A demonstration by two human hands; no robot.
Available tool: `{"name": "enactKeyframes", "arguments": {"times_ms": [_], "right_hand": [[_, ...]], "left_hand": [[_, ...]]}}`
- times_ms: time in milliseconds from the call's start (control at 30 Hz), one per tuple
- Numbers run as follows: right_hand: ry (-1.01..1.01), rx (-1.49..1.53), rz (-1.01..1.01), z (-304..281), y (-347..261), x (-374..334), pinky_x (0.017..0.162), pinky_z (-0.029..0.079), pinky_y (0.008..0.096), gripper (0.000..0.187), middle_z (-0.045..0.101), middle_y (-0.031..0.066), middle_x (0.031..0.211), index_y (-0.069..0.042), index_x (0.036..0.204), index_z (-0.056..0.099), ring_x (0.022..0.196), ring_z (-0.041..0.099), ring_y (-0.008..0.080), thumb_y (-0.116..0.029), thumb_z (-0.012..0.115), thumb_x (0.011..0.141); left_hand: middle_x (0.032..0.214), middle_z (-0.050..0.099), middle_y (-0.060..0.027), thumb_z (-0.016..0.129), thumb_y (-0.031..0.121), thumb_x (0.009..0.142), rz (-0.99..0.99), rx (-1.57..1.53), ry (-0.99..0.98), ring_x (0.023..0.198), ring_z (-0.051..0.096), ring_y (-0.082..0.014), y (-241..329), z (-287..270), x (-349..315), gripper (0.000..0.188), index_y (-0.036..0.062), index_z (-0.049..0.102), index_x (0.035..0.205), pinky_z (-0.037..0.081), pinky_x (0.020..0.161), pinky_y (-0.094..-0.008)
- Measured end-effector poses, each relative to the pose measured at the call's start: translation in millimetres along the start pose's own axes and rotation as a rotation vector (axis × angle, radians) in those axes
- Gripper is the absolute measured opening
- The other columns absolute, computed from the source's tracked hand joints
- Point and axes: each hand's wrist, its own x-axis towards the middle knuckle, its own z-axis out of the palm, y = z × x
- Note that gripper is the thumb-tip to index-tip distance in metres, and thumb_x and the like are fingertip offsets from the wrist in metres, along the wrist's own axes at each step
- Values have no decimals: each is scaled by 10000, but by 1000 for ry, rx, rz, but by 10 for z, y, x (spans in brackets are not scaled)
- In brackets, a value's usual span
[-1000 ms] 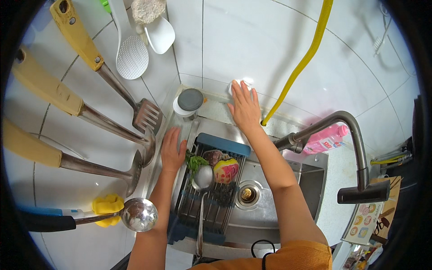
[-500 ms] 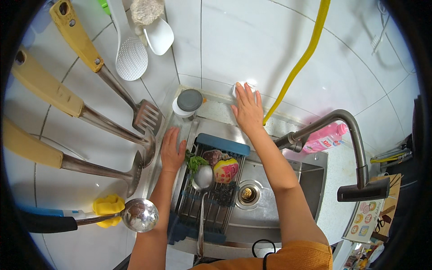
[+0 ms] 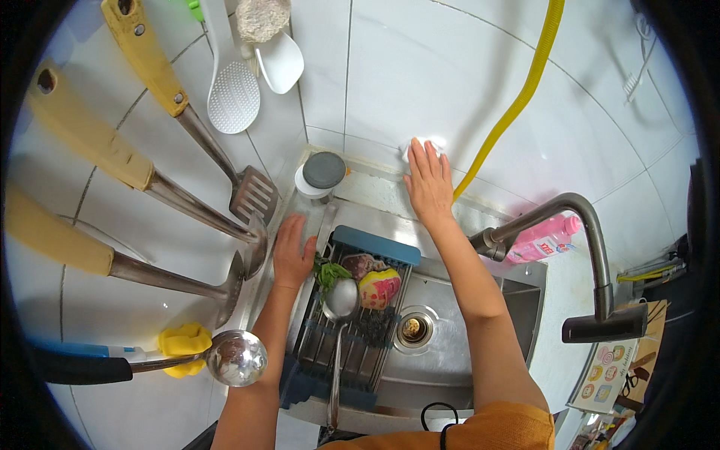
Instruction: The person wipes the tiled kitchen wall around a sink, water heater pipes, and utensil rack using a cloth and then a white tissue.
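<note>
My right hand (image 3: 429, 184) is stretched up to the tiled wall behind the sink. Its fingers press a small white cloth (image 3: 412, 152) flat on the tile, and most of the cloth is hidden under them. My left hand (image 3: 292, 251) lies open on the counter strip left of the sink, holding nothing. Close above it stands a jar with a grey lid (image 3: 325, 171). Beside its fingers, a drying rack (image 3: 375, 246) across the sink carries green leaves (image 3: 328, 273), a large metal spoon (image 3: 341, 298) and a pink-and-yellow sponge-like piece (image 3: 379, 289).
Yellow-handled utensils (image 3: 142, 52) and a ladle (image 3: 235, 358) hang on the left. A yellow hose (image 3: 510, 112) runs down the wall right of my right hand. The faucet (image 3: 585, 206) arches over the sink's right side, with a pink bottle (image 3: 544, 238) behind it.
The whole view has shifted slightly, so things sit a little further right. My right hand stays on the cloth against the wall; my left hand still rests on the counter.
</note>
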Motion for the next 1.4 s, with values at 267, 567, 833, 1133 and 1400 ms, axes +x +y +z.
{"name": "enactKeyframes", "arguments": {"times_ms": [267,567,833,1133,1400], "right_hand": [[243,90,-159,-279,-430,1077,1064,266,396,552,315,1,1427,-91,1286,466,1313,282,185,-273,619,788],[64,-73,-215,76,-367,476,1071,246,399,601,307,-27,1449,-117,1314,455,1339,256,181,-315,634,775],[138,-59,-161,-228,-442,854,1058,258,392,596,307,-10,1446,-95,1320,441,1302,294,193,-312,617,793],[169,-55,-171,-293,-482,955,1037,280,377,578,337,-4,1419,-87,1311,445,1261,334,188,-284,611,794],[171,-29,-149,-360,-518,989,1020,293,377,593,347,-1,1413,-80,1317,441,1244,354,193,-272,615,783]], "left_hand": [[1236,493,-208,546,224,870,-4,-27,10,1148,463,-390,-11,2,-3,416,-7,488,1211,372,976,-430],[1211,502,-199,572,178,848,-9,-58,29,1128,472,-384,43,-38,1,415,-6,487,1211,379,961,-424],[1217,490,-202,566,175,852,-11,-38,21,1132,460,-384,31,-26,16,408,-14,482,1203,375,961,-424],[1224,479,-206,554,191,863,-11,-42,16,1131,457,-385,44,-14,33,420,-13,467,1220,373,963,-427],[1234,466,-203,552,186,865,-19,-76,18,1144,448,-384,48,-30,25,422,-11,461,1227,368,971,-421]]}}
